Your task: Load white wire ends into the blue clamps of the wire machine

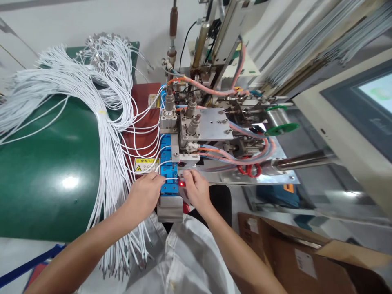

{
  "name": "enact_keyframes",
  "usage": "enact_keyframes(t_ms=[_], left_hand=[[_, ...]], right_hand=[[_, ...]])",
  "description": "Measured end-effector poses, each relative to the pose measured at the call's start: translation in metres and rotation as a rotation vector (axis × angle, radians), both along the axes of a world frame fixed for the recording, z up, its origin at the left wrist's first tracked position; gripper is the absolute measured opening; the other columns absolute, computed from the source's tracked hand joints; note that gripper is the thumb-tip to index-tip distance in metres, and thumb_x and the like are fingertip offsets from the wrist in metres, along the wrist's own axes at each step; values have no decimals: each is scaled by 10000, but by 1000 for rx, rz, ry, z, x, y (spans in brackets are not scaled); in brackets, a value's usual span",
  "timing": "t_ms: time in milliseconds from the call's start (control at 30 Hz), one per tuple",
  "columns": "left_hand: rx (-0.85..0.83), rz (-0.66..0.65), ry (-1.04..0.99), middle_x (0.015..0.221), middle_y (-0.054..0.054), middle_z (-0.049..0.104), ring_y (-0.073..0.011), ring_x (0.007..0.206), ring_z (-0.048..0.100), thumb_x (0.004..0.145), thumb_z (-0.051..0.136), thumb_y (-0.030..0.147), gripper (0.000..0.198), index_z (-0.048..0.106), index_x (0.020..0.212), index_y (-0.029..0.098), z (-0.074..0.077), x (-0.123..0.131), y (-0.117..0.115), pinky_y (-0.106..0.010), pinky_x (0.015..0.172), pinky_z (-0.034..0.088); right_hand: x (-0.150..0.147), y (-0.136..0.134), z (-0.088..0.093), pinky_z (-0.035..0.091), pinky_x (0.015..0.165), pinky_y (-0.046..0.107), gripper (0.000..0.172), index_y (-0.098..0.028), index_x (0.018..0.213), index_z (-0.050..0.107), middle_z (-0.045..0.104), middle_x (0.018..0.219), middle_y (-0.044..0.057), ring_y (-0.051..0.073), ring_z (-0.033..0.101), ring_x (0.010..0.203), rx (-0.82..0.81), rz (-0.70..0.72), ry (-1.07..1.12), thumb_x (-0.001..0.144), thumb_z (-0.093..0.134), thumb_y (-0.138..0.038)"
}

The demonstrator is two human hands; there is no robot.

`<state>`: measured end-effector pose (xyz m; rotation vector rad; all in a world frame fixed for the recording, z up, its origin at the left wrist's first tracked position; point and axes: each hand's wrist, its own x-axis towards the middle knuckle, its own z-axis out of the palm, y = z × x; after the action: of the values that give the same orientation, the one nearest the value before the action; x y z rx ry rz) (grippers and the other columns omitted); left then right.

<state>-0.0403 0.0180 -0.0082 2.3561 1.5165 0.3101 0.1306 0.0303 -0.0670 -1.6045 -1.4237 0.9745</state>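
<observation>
As I watch live, left hand (146,192) and right hand (197,191) each pinch one white wire (172,178), taut across the blue clamp fixture (167,157) | risk: slack grip lets it skew | risk: fingertips (186,177) sit just beside the pneumatic head (203,125), could get nipped

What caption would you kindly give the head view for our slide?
Left hand and right hand hold a white wire over the blue fixture.

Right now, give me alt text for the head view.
The left hand and right hand hold a thin white wire across a blue fixture on a metal machine. A bundle of white wires drapes over a green table.
</observation>
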Motion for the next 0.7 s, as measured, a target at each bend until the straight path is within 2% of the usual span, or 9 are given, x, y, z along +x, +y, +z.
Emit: enact_keyframes(t_ms=[133, 200, 267, 300, 467, 700], left_hand=[[58, -128, 26, 1060, -90, 589, -209, 987, 547, 911, 380, 186, 229, 570, 1036, 156, 8, -16, -9, -355, 841, 455], [-39, -254, 21, 986, -53, 592, -188, 976, 535, 904, 427, 218, 175, 589, 954, 178, 16, -27, -16, -324, 838, 443], [-205, -386, 46, 931, -30, 573, -162, 874, 538, 875, 499, 252, 116, 596, 882, 188, 24, -38, -23, -281, 750, 448], [-250, -412, 84, 922, -33, 561, -168, 875, 527, 867, 511, 237, 102, 592, 839, 181, 27, -41, -26, -285, 741, 440], [-265, -422, 253, 853, -31, 517, -186, 839, 473, 851, 484, 104, 193, 529, 670, 152, 32, -42, -33, -320, 735, 395], [-240, -445, 220, 827, -31, 513, -189, 837, 460, 807, 581, 163, 156, 557, 654, 157, 32, -39, -26, -301, 706, 376]], right_hand=[[14, -1, 1, 360, 559, 247, 382, -189, 628, 507, 487, 558, -20, 135, 455, 563, 32, -156, 154, 852, 387, -474], [20, -2, -1, 349, 531, 242, 398, -183, 609, 505, 459, 545, -25, 123, 423, 537, 33, -187, 223, 841, 408, -492], [23, -5, -2, 334, 505, 238, 420, -179, 589, 501, 444, 533, -29, 113, 401, 513, 20, -186, 289, 833, 421, -510], [24, -6, -3, 330, 495, 237, 430, -177, 579, 500, 441, 527, -29, 110, 396, 505, 11, -181, 317, 831, 424, -517], [21, -9, 0, 334, 482, 238, 453, -172, 554, 502, 448, 515, -24, 106, 398, 491, 7, -155, 358, 824, 440, -530], [23, -15, 7, 346, 483, 239, 448, -175, 548, 502, 445, 506, -22, 108, 398, 493, -15, -145, 356, 811, 463, -535]])
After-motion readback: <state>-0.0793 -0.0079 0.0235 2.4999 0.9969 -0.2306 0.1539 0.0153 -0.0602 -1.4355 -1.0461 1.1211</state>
